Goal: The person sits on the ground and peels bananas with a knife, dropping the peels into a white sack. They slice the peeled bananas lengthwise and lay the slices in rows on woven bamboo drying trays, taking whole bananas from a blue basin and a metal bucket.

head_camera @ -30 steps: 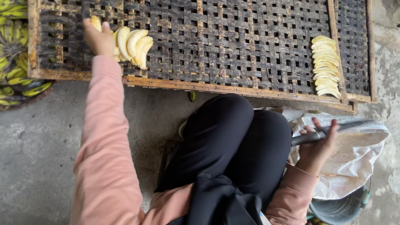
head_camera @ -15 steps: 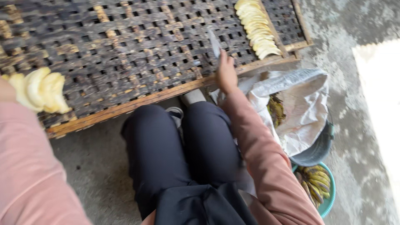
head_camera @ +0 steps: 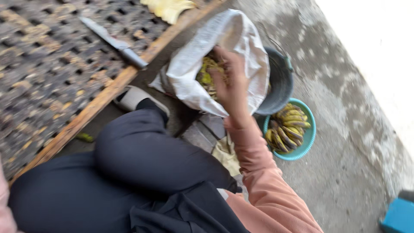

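My right hand [head_camera: 230,82] reaches into the open mouth of a white sack [head_camera: 241,39], over yellow-green bananas [head_camera: 207,73] inside it. The fingers are blurred, so I cannot tell whether they grip anything. A long knife [head_camera: 114,43] lies by itself on the woven drying rack [head_camera: 43,77], its handle near the wooden frame. My left hand is out of view; only a sliver of pink sleeve shows at the lower left edge. My legs in dark trousers fill the lower middle.
A dark bucket [head_camera: 280,82] stands behind the sack. Beside it is a teal bowl [head_camera: 308,138] of small bananas. Pale peeled banana pieces [head_camera: 168,6] lie at the rack's top edge. A blue object [head_camera: 399,215] sits bottom right on the concrete floor.
My right hand has let go of the knife, which now lies on the rack, and has moved right into the sack. The view has swung right, and my left hand has left it.
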